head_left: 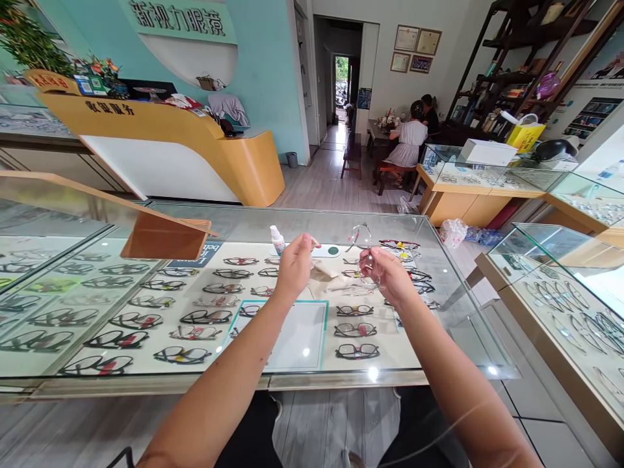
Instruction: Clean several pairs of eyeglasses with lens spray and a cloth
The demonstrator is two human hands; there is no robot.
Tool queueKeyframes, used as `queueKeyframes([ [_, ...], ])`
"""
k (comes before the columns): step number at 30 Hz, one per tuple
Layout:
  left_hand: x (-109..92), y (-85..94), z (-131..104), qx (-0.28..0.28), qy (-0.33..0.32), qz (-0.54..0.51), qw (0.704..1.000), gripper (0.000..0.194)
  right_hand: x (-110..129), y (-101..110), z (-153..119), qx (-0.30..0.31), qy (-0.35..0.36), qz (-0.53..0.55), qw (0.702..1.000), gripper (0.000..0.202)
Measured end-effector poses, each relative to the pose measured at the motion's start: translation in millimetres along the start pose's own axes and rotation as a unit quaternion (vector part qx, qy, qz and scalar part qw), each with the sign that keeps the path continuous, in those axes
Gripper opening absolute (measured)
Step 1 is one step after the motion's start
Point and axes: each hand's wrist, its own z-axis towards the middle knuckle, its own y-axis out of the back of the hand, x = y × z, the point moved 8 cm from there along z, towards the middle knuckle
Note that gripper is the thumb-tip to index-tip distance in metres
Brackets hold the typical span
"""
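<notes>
Above the glass display case [297,364], my right hand [390,273] pinches a pair of thin-rimmed eyeglasses [361,235] near one lens. My left hand [295,266] is closed, with thumb and fingertips pressed together at about the same height, to the left of the glasses. A beige cloth [327,276] hangs or lies just right of my left hand; whether the fingers hold it is unclear. Behind my left hand, a small white spray bottle [277,240] stands upright on the glass top. Rows of eyeglasses [357,330] show beneath the glass.
A wooden-framed mirror or stand [166,235] rests on the case at the left. More display cases [560,286] are at the right. Across the room are a yellow counter [258,166], a bin [291,159] and two people [410,140] seated at a table.
</notes>
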Motion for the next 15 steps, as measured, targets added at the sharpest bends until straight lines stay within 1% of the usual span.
queueKeyframes([
  [2, -4.5, 6.7, 0.3, -0.008, -0.013, 0.057, 0.998, 0.053, 0.3, -1.1, -0.5, 0.009, 0.002, 0.000, 1.000, 0.032],
  [4, -5.0, 9.8, 0.8, -0.003, -0.003, 0.122, 0.992, 0.046, 0.3, -1.4, -0.8, 0.017, 0.003, -0.001, 1.000, 0.032],
  [5, -3.2, 8.6, 1.0, 0.012, 0.010, 0.162, 0.987, 0.042, 0.0, -1.6, -0.8, 0.022, 0.004, 0.001, 1.000, 0.032],
  [7, 2.4, 1.3, -0.2, 0.065, 0.033, 0.243, 0.967, 0.034, -0.7, -2.8, -0.9, 0.038, 0.004, 0.004, 0.999, 0.031],
  [8, 3.2, -3.6, -1.6, 0.091, 0.029, 0.269, 0.958, 0.028, -1.0, -3.8, -1.1, 0.049, 0.004, 0.006, 0.999, 0.031],
  [9, 0.5, -8.9, -3.6, 0.113, 0.006, 0.277, 0.954, 0.025, -1.2, -5.0, -1.3, 0.060, 0.004, 0.004, 0.998, 0.031],
  [10, -6.0, -14.2, -6.1, 0.128, -0.034, 0.266, 0.955, 0.033, -1.3, -6.1, -1.7, 0.071, 0.004, 0.000, 0.998, 0.031],
  [12, -26.1, -22.3, -14.1, 0.144, -0.136, 0.203, 0.959, 0.070, -1.3, -8.5, -2.6, 0.089, 0.000, -0.019, 0.996, 0.033],
  [13, -35.5, -25.2, -19.0, 0.154, -0.177, 0.170, 0.957, 0.085, -1.3, -10.1, -3.3, 0.099, -0.003, -0.032, 0.995, 0.034],
  [14, -42.3, -27.6, -23.3, 0.166, -0.202, 0.145, 0.954, 0.094, -1.4, -12.0, -4.2, 0.111, -0.008, -0.043, 0.993, 0.035],
  [15, -46.4, -29.6, -26.4, 0.177, -0.212, 0.129, 0.952, 0.097, -1.8, -14.3, -5.3, 0.123, -0.015, -0.052, 0.991, 0.035],
])
